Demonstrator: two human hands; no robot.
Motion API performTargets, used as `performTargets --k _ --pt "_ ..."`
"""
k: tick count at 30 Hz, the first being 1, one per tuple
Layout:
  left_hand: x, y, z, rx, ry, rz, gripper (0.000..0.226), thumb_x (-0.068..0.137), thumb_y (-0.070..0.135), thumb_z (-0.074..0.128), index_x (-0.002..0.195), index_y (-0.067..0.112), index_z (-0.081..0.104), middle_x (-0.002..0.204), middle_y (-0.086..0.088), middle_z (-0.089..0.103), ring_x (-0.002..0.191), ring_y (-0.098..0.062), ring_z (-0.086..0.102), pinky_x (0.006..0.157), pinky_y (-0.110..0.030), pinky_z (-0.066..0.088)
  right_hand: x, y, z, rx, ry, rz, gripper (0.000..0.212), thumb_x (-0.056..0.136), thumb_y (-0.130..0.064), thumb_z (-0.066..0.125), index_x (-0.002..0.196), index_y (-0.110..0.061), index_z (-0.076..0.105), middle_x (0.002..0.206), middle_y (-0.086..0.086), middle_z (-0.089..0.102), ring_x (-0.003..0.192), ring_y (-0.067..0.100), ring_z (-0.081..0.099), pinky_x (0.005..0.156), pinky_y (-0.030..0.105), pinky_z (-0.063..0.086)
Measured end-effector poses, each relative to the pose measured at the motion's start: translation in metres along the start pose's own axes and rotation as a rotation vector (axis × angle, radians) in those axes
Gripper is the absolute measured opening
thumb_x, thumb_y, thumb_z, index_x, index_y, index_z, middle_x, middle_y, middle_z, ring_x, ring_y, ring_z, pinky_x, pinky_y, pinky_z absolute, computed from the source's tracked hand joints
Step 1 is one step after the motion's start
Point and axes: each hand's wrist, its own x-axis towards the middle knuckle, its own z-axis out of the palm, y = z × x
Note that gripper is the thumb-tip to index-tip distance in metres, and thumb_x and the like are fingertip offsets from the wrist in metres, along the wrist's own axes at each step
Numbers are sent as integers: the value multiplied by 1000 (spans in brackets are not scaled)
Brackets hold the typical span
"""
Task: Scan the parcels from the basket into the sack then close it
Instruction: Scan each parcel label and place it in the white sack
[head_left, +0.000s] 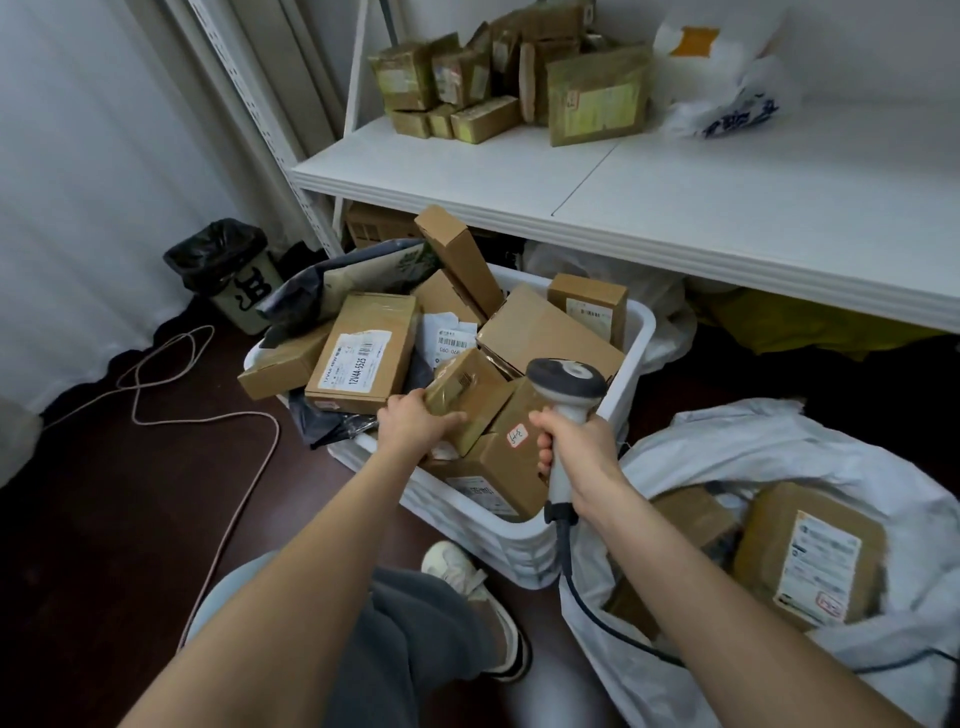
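Observation:
A white plastic basket (636, 332) on the floor is piled with several brown cardboard parcels and grey mailer bags. My left hand (413, 423) grips a small taped brown parcel (470, 387) at the front of the pile. My right hand (579, 449) holds a grey barcode scanner (566, 382) by its handle, its head just above the parcels and its black cable trailing down. The open white sack (779, 447) lies at the right, with a few brown parcels (810, 551) inside.
A white shelf (675, 192) stands behind the basket, with more taped parcels (498, 73) and a white plastic bag (727, 78). A bin with a black liner (228, 270) sits at the left wall. A pink cable (208, 415) loops over the dark floor. My knee and shoe (467, 587) are below.

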Motion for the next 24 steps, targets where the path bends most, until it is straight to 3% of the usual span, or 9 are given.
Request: performTargets --k 2,7,9,13,16,18,20,23,24 --pt "3 1 -8 89 -24 89 76 75 53 72 139 24 45 127 -9 54 114 -29 52 98 -43 46 3 0 -2 8 4 0 8 85 -12 69 82 -9 62 49 -3 56 45 10 50 48 24 45" --pt "-3 14 -15 253 -108 349 107 70 26 80 152 26 11 143 -9 33 121 -32 50 98 -45 46 9 0 -4 24 5 -20 13 86 -10 67 74 -10 61 49 -3 55 46 10 49 49 24 46" --pt "-1 14 -13 176 -88 361 99 71 20 77 151 23 19 143 -8 37 120 -30 50 98 -44 47 12 1 -2 27 3 -18 7 85 -11 68 83 -8 63 49 -3 56 44 9 50 49 24 46" --pt "-3 24 -17 64 -42 370 56 81 21 66 135 18 52 122 -7 62 107 -23 60 92 -38 50 18 2 1 68 -18 -5 17 84 -12 70 98 -6 63 58 1 59 47 9 53 51 23 49" --pt "-11 40 -15 63 -7 565 38 91 34 51 127 25 62 123 1 65 115 -20 57 103 -46 40 24 0 5 82 23 -8 31 82 -18 73 110 -10 61 78 5 67 65 14 62 63 27 54" --pt "-8 48 -9 11 27 629 33 94 29 44 118 27 67 120 4 67 116 -19 57 106 -52 34 31 -5 4 108 41 -38 36 83 -17 73 115 -9 60 87 5 68 74 15 65 64 26 55" --pt "-4 52 -5 -117 70 606 33 95 14 49 123 24 63 124 1 63 117 -20 56 107 -51 37 37 -12 0 146 55 -66 39 84 -16 73 118 -7 58 93 7 69 77 15 66 61 24 55" --pt "1 51 -12 -277 140 436 61 88 1 59 142 24 43 147 -4 35 130 -20 42 109 -32 36 47 -16 -7 151 79 -65 42 83 -17 74 121 -8 57 101 8 69 87 17 68 68 27 59" --pt "6 50 -17 -368 163 328 70 85 2 64 145 23 36 148 -5 29 129 -21 41 107 -32 38 50 -17 -8 150 77 -62 44 83 -17 74 122 -8 57 101 7 69 89 17 68 72 30 59"
